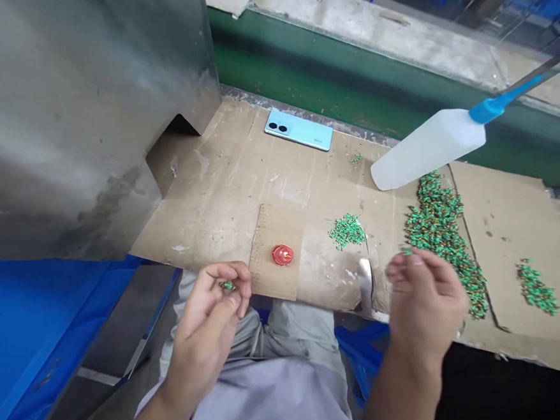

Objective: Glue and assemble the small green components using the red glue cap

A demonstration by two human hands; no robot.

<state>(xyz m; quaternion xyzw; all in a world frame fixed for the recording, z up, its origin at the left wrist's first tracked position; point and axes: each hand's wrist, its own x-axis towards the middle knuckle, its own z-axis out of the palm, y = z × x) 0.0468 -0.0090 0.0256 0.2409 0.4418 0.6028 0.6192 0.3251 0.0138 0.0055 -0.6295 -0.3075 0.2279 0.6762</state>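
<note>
My left hand (211,317) is curled palm up near the table's front edge, with a few small green pieces (226,285) held in its fingers. My right hand (426,286) is raised at the right, thumb and forefinger pinching a small green piece (406,251). Between the hands, a red round object (282,255) with a shiny top sits on a cardboard piece (273,287). A small pile of green pieces (347,231) lies right of it. Beyond my right hand spreads a large heap of the same green pieces (436,218). Their exact kind is too small to tell.
A light-blue phone (306,131) lies at the back. A white squeeze bottle (424,149) with a blue nozzle leans at the right. A metal housing (85,108) blocks the left. Another green cluster (537,288) lies far right; a metal strip (366,287) bends over the front edge.
</note>
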